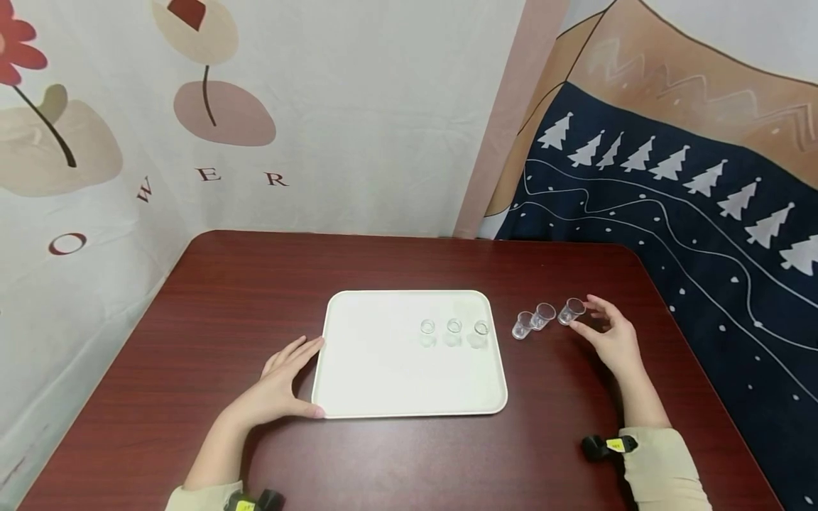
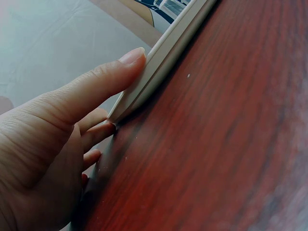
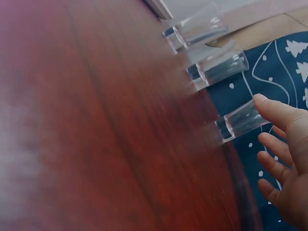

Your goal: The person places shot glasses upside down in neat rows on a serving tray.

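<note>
The white tray (image 1: pixel 383 383) lies on the table, bearing three small clear glasses (image 1: pixel 454 332) in a row toward its right. My left hand (image 1: pixel 281 383) touches the tray's left side, thumb at the near corner and fingers spread along the edge. To the right of the tray stand three clear shot glasses. My right hand (image 1: pixel 610 337) is at the rightmost shot glass (image 1: pixel 571 312), pinching it near the rim between thumb and forefinger. In the right wrist view that shot glass (image 3: pixel 240 120) has its base at the table, and the other fingers hang loose.
Two more shot glasses, one at the left (image 1: pixel 522 325) and one in the middle (image 1: pixel 543 316), stand close together between the tray and my right hand. The dark red wooden table (image 1: pixel 409 461) meets printed cloth hangings (image 1: pixel 383 142) at its back and right edges.
</note>
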The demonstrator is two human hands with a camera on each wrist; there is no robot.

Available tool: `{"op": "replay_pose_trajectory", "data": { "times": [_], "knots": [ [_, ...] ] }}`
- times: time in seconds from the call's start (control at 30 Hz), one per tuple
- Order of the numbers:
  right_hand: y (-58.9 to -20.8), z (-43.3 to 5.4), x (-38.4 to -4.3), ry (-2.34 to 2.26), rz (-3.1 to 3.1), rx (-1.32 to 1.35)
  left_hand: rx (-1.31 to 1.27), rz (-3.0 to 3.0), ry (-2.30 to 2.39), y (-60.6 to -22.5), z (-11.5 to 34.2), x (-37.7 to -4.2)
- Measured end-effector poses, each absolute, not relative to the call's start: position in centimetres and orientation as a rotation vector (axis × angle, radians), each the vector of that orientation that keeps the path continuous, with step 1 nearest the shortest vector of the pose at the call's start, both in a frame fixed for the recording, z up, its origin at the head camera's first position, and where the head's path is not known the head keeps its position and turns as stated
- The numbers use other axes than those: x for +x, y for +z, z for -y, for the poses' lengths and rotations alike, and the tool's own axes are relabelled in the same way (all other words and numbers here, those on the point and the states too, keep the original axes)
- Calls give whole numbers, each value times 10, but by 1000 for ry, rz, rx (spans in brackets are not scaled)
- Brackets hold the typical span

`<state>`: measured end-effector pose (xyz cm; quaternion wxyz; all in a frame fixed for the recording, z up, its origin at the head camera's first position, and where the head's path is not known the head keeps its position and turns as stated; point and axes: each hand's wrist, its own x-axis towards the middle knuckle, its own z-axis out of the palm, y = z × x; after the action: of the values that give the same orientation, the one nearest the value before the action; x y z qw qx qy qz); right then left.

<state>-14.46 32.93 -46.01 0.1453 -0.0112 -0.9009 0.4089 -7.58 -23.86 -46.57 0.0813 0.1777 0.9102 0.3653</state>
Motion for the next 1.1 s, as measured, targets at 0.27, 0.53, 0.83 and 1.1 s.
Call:
{"op": "replay_pose_trajectory", "data": {
  "times": [0.27,0.53,0.83,1.1],
  "knots": [
    [-469,-334,-153,1165,2746,-43,536,-2713,1104,-465,238,-75],
    [-475,-333,-155,1130,2765,-74,528,-2717,1100,-465,238,-75],
    [-475,-328,-149,1124,2690,-88,515,-2720,1091,-465,238,-75],
    [-462,-318,-135,1264,2480,-112,514,-2721,1088,-466,238,-75]
  ]
}}
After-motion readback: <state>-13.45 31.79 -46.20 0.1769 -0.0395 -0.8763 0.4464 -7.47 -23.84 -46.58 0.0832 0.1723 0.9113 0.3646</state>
